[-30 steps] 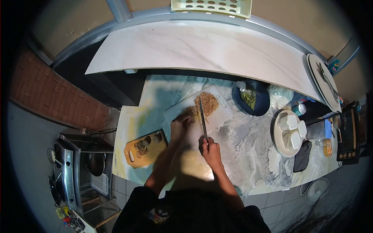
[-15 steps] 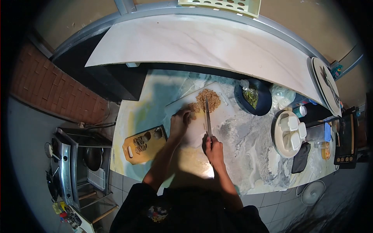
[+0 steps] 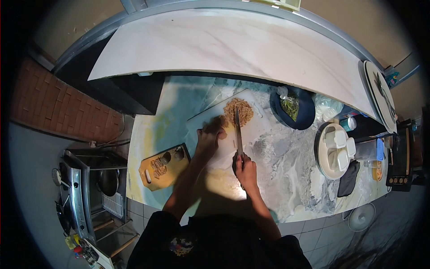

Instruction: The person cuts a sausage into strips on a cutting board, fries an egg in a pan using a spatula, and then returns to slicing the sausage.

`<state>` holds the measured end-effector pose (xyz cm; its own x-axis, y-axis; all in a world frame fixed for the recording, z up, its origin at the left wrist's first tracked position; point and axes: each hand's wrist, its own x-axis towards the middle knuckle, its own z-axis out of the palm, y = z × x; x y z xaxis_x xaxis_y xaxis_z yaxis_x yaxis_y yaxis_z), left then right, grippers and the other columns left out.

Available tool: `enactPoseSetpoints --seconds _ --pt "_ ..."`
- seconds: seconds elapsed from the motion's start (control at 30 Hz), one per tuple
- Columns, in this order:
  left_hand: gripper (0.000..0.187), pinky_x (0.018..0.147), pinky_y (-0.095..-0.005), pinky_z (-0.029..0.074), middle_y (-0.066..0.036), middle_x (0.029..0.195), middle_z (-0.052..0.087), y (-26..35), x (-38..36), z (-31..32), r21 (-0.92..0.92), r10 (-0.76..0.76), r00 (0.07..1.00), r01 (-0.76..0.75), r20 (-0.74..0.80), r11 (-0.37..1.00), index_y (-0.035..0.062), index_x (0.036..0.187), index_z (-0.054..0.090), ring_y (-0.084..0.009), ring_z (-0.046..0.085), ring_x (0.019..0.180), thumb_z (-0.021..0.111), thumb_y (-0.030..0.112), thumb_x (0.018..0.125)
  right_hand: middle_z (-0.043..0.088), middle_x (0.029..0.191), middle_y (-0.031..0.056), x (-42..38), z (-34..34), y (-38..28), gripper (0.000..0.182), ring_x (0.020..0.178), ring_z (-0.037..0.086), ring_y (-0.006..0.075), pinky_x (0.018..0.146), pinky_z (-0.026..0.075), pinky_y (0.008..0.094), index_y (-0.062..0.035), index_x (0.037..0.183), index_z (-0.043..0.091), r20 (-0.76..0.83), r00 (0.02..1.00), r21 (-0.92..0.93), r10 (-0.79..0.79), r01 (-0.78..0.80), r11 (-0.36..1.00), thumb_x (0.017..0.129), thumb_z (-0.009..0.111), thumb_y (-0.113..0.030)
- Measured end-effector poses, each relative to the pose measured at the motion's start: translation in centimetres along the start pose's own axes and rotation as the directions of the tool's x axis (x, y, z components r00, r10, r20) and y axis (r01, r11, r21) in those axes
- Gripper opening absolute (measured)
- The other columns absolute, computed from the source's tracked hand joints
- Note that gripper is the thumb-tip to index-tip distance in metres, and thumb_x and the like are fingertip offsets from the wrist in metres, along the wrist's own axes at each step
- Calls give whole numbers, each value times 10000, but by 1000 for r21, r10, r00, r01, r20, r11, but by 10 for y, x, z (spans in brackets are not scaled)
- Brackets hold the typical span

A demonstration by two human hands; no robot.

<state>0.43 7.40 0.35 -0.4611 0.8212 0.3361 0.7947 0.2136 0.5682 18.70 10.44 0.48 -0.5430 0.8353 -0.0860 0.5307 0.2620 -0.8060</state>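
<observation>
My right hand (image 3: 246, 172) is closed around the handle of a long kitchen knife (image 3: 238, 136). The blade points away from me, its tip at a heap of light-brown chopped food (image 3: 244, 113) on a white cutting board (image 3: 260, 129). To the left of the blade, my left hand (image 3: 209, 140) has its fingers bent over more brown food pieces at the board's left side; their tips are partly hidden and slightly blurred. Left of my forearm lies a yellow cutting board (image 3: 168, 179) with sliced pieces (image 3: 157, 167) and two dark round items (image 3: 172, 156).
A dark blue bowl (image 3: 304, 120) holds a bag of greens (image 3: 290, 107). Right of it, a plate (image 3: 320, 157) carries white containers (image 3: 338, 145), with a black cloth (image 3: 348, 179) nearby. A raised marble-look shelf (image 3: 215, 40) overhangs the back. A stove (image 3: 76, 193) stands left.
The whole view has shifted slightly. My left hand has moved a little left, away from the blade, its fingers still bent over food. The knife stays in my right hand.
</observation>
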Motion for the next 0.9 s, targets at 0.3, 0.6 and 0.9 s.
enactPoseSetpoints --seconds 0.3,0.6,0.9 --pt "183 761 -489 351 -72 1079 592 -3 1 1 118 37 995 -48 89 992 105 950 642 -288 515 1011 646 113 767 556 598 244 -2 4 4 273 525 567 397 489 419 437 51 836 578 -114 989 19 -93 95 995 934 494 -190" --pt "185 747 -491 360 -87 1033 585 -3 2 -1 99 71 992 -81 107 992 76 930 629 -312 513 996 658 156 766 599 731 242 -2 -3 -5 205 662 593 420 598 454 487 5 900 582 4 1000 10 29 -30 1000 927 470 -164" --pt "113 755 -468 362 -65 885 624 4 6 -8 -41 6 996 -2 92 999 96 834 640 -283 550 939 665 62 729 562 607 241 0 4 3 264 544 569 401 510 427 440 44 820 586 -98 993 22 -67 69 997 925 499 -183"
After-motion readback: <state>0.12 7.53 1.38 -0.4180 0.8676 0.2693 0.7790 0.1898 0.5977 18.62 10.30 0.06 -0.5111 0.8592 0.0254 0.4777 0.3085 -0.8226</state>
